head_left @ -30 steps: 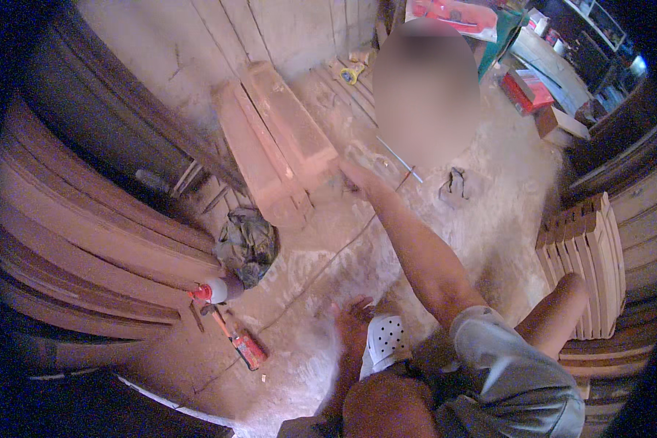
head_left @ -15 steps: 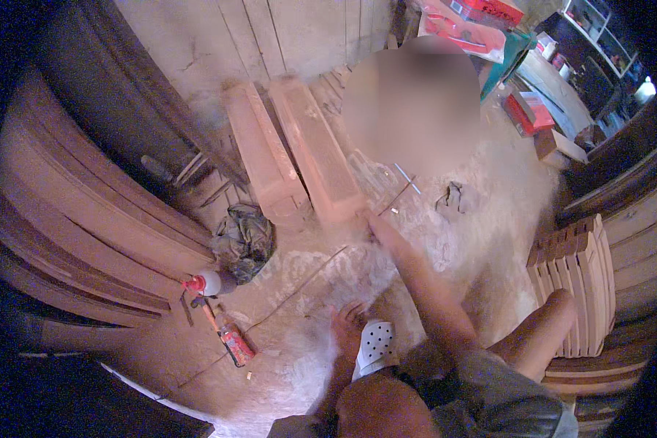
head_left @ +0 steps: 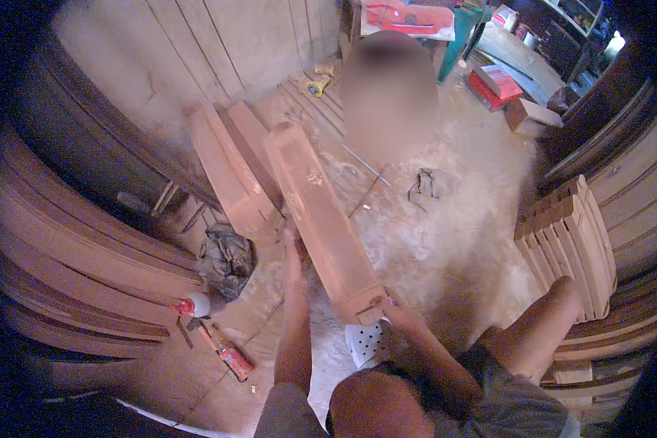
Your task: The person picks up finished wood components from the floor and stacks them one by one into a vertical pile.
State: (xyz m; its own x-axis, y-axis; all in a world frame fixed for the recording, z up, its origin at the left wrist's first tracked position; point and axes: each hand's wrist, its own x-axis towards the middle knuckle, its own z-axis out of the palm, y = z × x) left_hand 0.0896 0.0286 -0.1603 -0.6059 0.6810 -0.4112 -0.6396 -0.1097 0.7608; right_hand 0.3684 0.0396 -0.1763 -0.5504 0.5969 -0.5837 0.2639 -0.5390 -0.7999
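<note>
Hands first: your right hand (head_left: 398, 315) closes around the near end of the long reddish wooden block (head_left: 321, 219), fingers wrapped at its lower corner, and your left hand (head_left: 293, 261) lies flat and open against the left face of the block, a little farther up. Half a second ago your right arm was stretched out alone toward the pile of similar blocks (head_left: 230, 171) on the floor, and this piece was lying there beside the others. Now it is lifted and drawn toward you, with both hands on it. To my judgement, this means the picking up is done and you are in the carrying or positioning part; the weight sits mostly in your right hand, so the left one only steadies.

The long axis of the block runs from your lap away and a little to the left. The far end points to the plank wall (head_left: 219, 44) and is higher; the near end is just above your white perforated shoe (head_left: 363, 343). Its hollow, open face looks up at you.

Around it, a crumpled dark cloth (head_left: 226, 257) lies on the sawdust floor (head_left: 445, 241), and stacked wooden parts (head_left: 566, 241) stand at your right.
</note>
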